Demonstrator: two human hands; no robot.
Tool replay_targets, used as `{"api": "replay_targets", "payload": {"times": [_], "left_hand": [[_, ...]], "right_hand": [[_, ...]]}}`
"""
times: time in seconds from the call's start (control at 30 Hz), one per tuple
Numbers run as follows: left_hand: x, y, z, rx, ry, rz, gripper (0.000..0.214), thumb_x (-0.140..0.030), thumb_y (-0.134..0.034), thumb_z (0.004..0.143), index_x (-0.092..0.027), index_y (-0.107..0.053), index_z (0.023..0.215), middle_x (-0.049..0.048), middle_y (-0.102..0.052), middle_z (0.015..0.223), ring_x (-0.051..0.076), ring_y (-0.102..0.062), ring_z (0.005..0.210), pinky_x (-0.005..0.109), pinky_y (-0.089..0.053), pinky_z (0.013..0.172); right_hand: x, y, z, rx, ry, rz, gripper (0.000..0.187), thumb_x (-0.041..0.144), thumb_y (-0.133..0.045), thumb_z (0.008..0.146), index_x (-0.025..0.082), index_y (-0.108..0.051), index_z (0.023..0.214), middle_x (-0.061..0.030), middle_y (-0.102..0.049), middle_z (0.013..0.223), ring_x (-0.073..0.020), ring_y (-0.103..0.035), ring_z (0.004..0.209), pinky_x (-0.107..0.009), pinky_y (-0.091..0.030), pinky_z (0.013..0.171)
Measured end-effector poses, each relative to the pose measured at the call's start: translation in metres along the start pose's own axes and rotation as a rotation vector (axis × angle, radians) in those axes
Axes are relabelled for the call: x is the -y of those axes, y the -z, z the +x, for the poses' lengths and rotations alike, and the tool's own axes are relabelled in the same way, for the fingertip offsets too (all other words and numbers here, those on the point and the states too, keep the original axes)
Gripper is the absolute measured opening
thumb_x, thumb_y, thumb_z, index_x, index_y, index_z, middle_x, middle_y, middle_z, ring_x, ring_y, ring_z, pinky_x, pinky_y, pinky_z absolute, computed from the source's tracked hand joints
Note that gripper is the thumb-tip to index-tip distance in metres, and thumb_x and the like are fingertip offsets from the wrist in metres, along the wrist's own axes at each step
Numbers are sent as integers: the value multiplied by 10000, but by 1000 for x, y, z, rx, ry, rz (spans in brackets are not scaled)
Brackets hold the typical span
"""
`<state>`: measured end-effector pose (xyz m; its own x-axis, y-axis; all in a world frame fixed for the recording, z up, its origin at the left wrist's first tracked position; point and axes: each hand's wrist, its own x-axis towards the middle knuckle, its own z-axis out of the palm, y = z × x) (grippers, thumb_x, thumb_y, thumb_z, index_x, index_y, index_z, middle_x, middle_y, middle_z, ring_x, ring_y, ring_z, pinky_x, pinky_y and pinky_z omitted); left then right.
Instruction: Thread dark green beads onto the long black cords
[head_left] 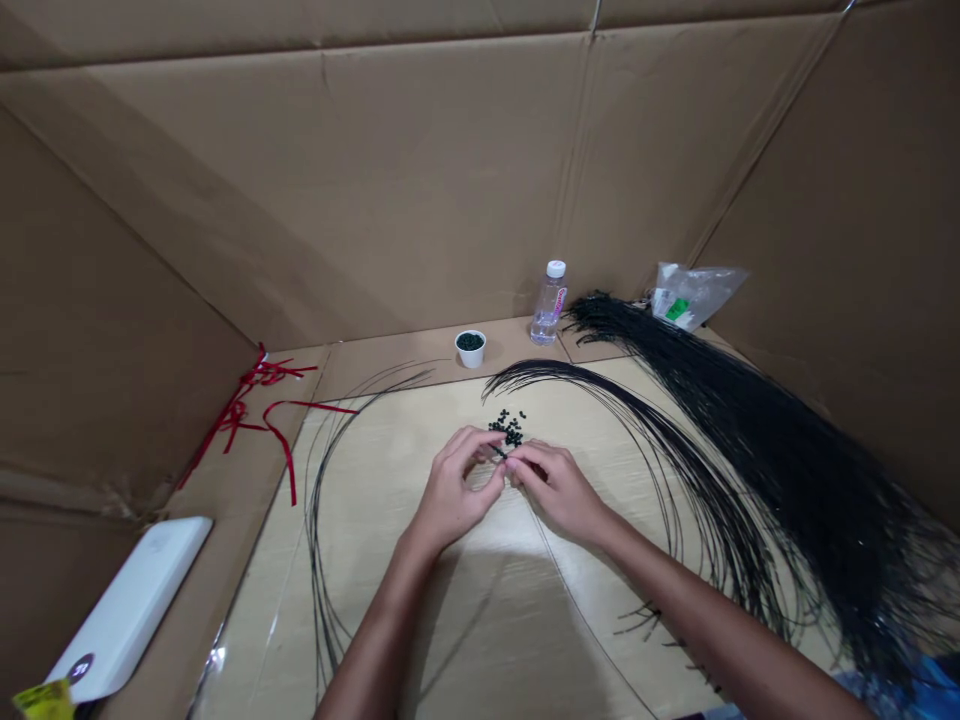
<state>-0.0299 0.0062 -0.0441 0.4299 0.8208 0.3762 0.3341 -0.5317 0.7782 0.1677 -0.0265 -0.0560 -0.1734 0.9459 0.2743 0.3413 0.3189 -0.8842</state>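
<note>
L hand (457, 490) & R hand (559, 490) are pinching tiny black bit (499, 452) together mid surface (375, 470), just below bead pile (508, 428); light, slippery, needs fingertip hold; thin strands (577, 372) springy.

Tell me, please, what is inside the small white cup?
The white cup holds many small dark beads nearly to the rim. Anything below the top layer is covered and cannot be seen.

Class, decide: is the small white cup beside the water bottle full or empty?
Full: dark beads fill the white cup up to its rim.
</note>
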Motion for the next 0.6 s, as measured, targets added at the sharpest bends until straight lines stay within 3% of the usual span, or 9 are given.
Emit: {"api": "replay_targets", "payload": {"times": [0.1, 0.2, 0.3, 0.43, 0.6], "left_hand": [[1, 0, 1, 4, 20, -92, 201, -189, -699, 981, -232, -775, 1163, 68, -738, 1053, 178, -712, 905, 324, -610, 843], [1, 1, 2, -25, 58, -156, 124, -206, -735, 957, -216, -801, 1060, 69, -752, 1004, 170, -716, 863, 309, -614, 813], [1, 2, 3, -27, 90, -194, 105, -228, -770, 928, -204, -815, 1020, 62, -750, 949, 162, -710, 823, 295, -609, 788], [0, 3, 3, 50, 84, -265, 157, -279, -772, 947, -199, -845, 1060, 92, -764, 967, 178, -723, 845, 310, -609, 778], [-8, 14, 8, 85, 65, -274, 153, -320, -790, 938, -189, -862, 970, 112, -790, 920, 213, -737, 849, 347, -607, 779]], "right_hand": [[-3, -2, 0, 3, -72, 137, 317, 342, -577, 1082, 210, -708, 825, -26, -707, 774, -203, -657, 753, -326, -481, 749], [-8, -3, 0, -6, -196, 313, 240, 431, -676, 1030, 203, -744, 1064, 2, -706, 735, -200, -663, 715, -322, -495, 716], [-10, -3, 0, -11, -232, 415, 386, 453, -757, 976, 206, -663, 1258, 42, -686, 700, -197, -669, 707, -331, -509, 741], [-9, 1, 2, 67, -199, 438, 351, 413, -747, 986, 220, -636, 1257, 41, -706, 737, -193, -690, 740, -347, -530, 790], [2, 12, 4, 163, -155, 403, 325, 418, -708, 1016, 222, -632, 1264, 10, -761, 837, -202, -727, 839, -361, -547, 859]]}}
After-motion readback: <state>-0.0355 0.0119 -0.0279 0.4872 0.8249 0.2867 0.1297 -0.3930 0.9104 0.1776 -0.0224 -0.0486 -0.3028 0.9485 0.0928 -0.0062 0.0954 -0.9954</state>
